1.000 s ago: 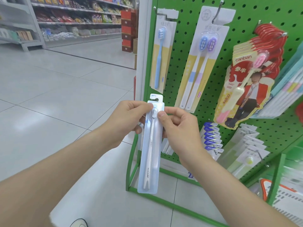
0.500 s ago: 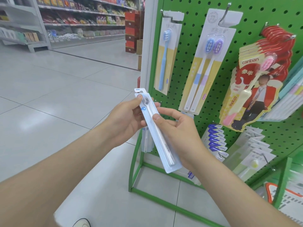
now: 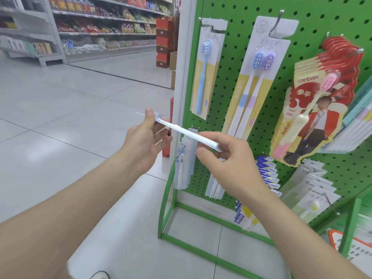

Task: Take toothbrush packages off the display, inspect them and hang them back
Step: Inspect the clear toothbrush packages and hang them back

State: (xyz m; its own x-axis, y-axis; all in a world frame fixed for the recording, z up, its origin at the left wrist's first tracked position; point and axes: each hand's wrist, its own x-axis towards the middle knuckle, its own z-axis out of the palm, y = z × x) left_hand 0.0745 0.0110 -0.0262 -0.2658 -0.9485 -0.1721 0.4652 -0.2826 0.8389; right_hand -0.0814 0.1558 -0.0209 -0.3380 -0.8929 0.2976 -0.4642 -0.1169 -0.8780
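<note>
Package: toothbrush package [image 3: 187, 133] is off the display and held in the air in front of the pegboard's left edge, seen almost edge-on, its left end higher than its right.
Left grip: left hand [image 3: 145, 141] pinches the higher end, thumb on top of the clear plastic and fingers curled underneath.
Right grip: right hand [image 3: 231, 158] pinches the lower end, index finger along the top and thumb below; the package's tip shows just past the fingers.
Between the hands: the middle stretch of the package spans the gap unsupported, touching nothing else.
Below the package: a row of matching white-and-blue packages [image 3: 183, 170] hangs on a lower hook [image 3: 180, 155], just beneath the held one and apart from it.
Display: green pegboard [image 3: 228, 81] on a green metal frame [image 3: 201, 248] that stands on the floor.
Upper hooks: a single blue toothbrush pack [image 3: 207, 73] hangs at the left, a twin pack [image 3: 257, 81] with blue and purple brushes beside it, and a thick stack of red packs [image 3: 314, 109] further right.
Lower right: more white packages hang on hooks, partly hidden by the right forearm.
Floor: pale glossy tiles [image 3: 70, 117] with dark grout lines.
Room: a shop aisle, with stocked shelves [image 3: 100, 27] across the far side and stacked red cartons [image 3: 163, 45] near the display's white post.
</note>
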